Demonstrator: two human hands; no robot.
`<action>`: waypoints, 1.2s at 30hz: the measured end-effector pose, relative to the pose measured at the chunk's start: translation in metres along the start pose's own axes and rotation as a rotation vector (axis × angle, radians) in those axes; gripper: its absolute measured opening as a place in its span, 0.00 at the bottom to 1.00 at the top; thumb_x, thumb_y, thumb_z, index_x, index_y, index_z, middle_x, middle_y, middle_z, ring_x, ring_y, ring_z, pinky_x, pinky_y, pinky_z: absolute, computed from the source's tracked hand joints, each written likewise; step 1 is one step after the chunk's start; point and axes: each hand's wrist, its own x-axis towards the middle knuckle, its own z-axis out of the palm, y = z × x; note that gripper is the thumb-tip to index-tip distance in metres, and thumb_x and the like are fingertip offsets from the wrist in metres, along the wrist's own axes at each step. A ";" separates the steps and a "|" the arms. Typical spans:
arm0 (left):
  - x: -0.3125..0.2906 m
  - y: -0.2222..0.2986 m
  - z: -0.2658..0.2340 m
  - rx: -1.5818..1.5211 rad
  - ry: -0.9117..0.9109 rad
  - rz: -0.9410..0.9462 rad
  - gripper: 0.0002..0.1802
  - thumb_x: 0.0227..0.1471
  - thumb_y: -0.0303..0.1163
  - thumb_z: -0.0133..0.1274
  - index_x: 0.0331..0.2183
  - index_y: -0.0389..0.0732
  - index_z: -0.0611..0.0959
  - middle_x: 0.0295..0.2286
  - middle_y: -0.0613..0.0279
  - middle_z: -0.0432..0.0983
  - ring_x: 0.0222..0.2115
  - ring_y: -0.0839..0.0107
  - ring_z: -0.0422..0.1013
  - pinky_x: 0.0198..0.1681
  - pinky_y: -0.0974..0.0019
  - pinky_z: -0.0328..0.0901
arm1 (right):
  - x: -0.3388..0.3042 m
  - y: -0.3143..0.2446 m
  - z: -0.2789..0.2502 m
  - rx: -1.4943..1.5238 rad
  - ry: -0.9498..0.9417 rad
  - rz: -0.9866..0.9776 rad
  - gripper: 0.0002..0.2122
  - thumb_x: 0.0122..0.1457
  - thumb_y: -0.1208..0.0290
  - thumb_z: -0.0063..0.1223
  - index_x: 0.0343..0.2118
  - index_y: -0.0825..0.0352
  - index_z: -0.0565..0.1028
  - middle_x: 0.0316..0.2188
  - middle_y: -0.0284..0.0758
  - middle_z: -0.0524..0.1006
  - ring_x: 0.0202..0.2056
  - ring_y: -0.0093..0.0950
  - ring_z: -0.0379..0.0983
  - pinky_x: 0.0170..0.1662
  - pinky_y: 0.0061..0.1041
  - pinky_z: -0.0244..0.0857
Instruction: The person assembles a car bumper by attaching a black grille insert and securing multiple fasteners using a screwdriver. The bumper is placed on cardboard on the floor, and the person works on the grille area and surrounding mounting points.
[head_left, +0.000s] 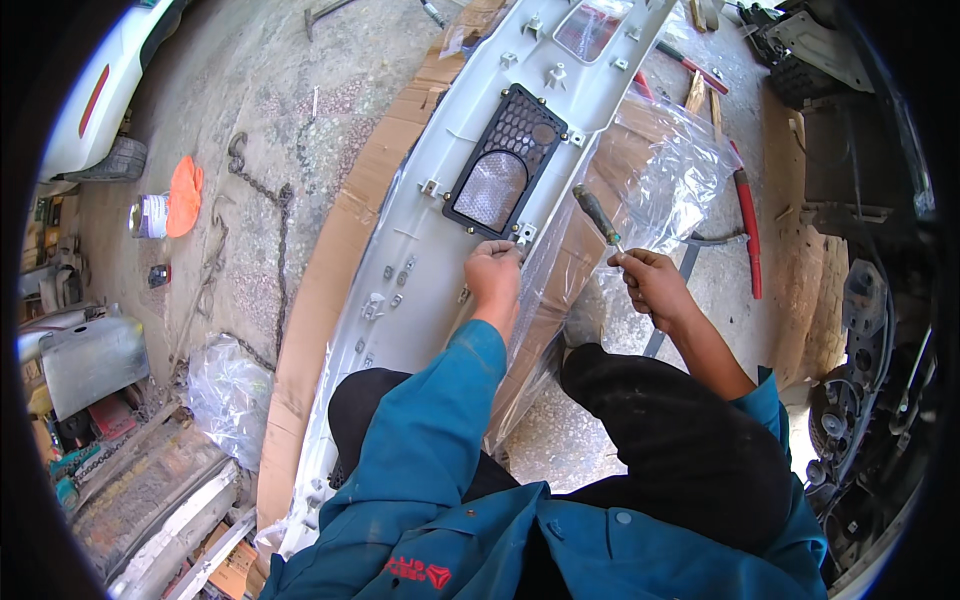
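A long pale grey vehicle bumper (440, 180) lies with its clip-studded inner side up. Set into it is a black mesh grille (510, 160) with brass-coloured screws round its frame. My left hand (494, 283) rests at the grille's near right corner, its fingers pinched together by a white clip; whatever is between them is hidden. Off to the right, above plastic film, my right hand (655, 285) holds a screwdriver (597, 214) in its fingertips near the shaft. The dark green handle points away from me and to the left.
Brown cardboard (315, 290) and clear plastic film (650, 180) lie under the bumper. On the left are a rusty chain (283, 230), an orange cloth (185, 197) by a can, and a bundled plastic bag (228, 390). A red bar (748, 235) and vehicle parts stand right.
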 end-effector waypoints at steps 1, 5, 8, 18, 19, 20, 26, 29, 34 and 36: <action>0.001 -0.002 0.000 -0.025 0.005 -0.006 0.06 0.57 0.18 0.62 0.39 0.29 0.85 0.31 0.57 0.84 0.28 0.71 0.78 0.33 0.69 0.72 | 0.000 0.001 0.001 -0.018 0.002 -0.004 0.10 0.72 0.66 0.55 0.44 0.68 0.81 0.21 0.21 0.64 0.16 0.12 0.53 0.17 0.19 0.44; 0.000 -0.005 -0.002 -0.110 -0.021 -0.020 0.08 0.59 0.18 0.60 0.42 0.29 0.83 0.33 0.54 0.84 0.29 0.70 0.80 0.34 0.68 0.74 | -0.002 0.003 0.003 -0.084 0.008 -0.022 0.11 0.71 0.64 0.58 0.43 0.68 0.83 0.21 0.22 0.65 0.17 0.13 0.55 0.17 0.20 0.45; -0.003 -0.003 -0.003 -0.145 -0.003 -0.014 0.11 0.59 0.17 0.61 0.44 0.29 0.81 0.34 0.52 0.85 0.29 0.69 0.81 0.34 0.67 0.76 | -0.001 0.004 0.002 -0.102 0.016 -0.049 0.12 0.70 0.63 0.59 0.43 0.68 0.83 0.21 0.23 0.65 0.17 0.13 0.55 0.17 0.20 0.46; -0.003 0.006 -0.001 -0.067 0.028 0.001 0.16 0.56 0.17 0.63 0.45 0.28 0.76 0.32 0.51 0.84 0.28 0.69 0.81 0.32 0.68 0.75 | -0.001 0.005 0.000 -0.087 0.016 -0.038 0.12 0.71 0.63 0.60 0.41 0.69 0.82 0.21 0.22 0.65 0.17 0.13 0.55 0.17 0.20 0.46; -0.002 0.003 -0.002 -0.087 0.019 0.010 0.15 0.56 0.16 0.63 0.44 0.28 0.76 0.32 0.52 0.84 0.28 0.69 0.81 0.32 0.68 0.74 | -0.001 0.005 0.000 -0.087 0.015 -0.036 0.12 0.71 0.63 0.60 0.41 0.69 0.82 0.21 0.22 0.65 0.17 0.13 0.55 0.17 0.20 0.46; 0.000 0.000 -0.003 -0.103 0.015 0.011 0.15 0.56 0.15 0.62 0.44 0.29 0.76 0.33 0.51 0.85 0.28 0.69 0.81 0.32 0.68 0.75 | -0.001 0.005 0.001 -0.086 0.014 -0.035 0.12 0.71 0.63 0.60 0.41 0.69 0.82 0.21 0.22 0.65 0.17 0.13 0.55 0.17 0.20 0.46; 0.001 -0.003 -0.002 -0.133 0.004 0.033 0.13 0.57 0.15 0.62 0.42 0.31 0.76 0.34 0.50 0.85 0.29 0.69 0.81 0.33 0.68 0.75 | 0.003 0.012 -0.001 -0.097 0.008 -0.020 0.12 0.71 0.62 0.60 0.41 0.69 0.82 0.21 0.22 0.65 0.17 0.13 0.56 0.17 0.20 0.47; -0.001 0.000 0.000 -0.132 -0.012 0.010 0.13 0.57 0.14 0.60 0.42 0.31 0.76 0.37 0.48 0.85 0.30 0.69 0.82 0.34 0.69 0.75 | 0.003 0.015 -0.004 -0.113 0.010 -0.024 0.13 0.71 0.62 0.59 0.41 0.69 0.82 0.21 0.23 0.65 0.17 0.14 0.56 0.18 0.20 0.48; 0.006 -0.005 0.004 -0.091 -0.020 0.066 0.11 0.57 0.17 0.62 0.40 0.33 0.77 0.32 0.51 0.86 0.29 0.71 0.81 0.33 0.67 0.74 | 0.001 0.014 0.001 -0.175 0.036 -0.048 0.14 0.71 0.62 0.57 0.42 0.70 0.83 0.22 0.24 0.66 0.18 0.14 0.57 0.18 0.21 0.49; 0.007 -0.012 0.003 0.133 0.017 0.215 0.09 0.58 0.20 0.63 0.38 0.34 0.78 0.29 0.52 0.86 0.28 0.69 0.81 0.33 0.64 0.73 | 0.002 0.014 0.003 -0.210 0.044 -0.058 0.14 0.71 0.62 0.56 0.42 0.70 0.83 0.22 0.24 0.67 0.18 0.15 0.57 0.19 0.22 0.51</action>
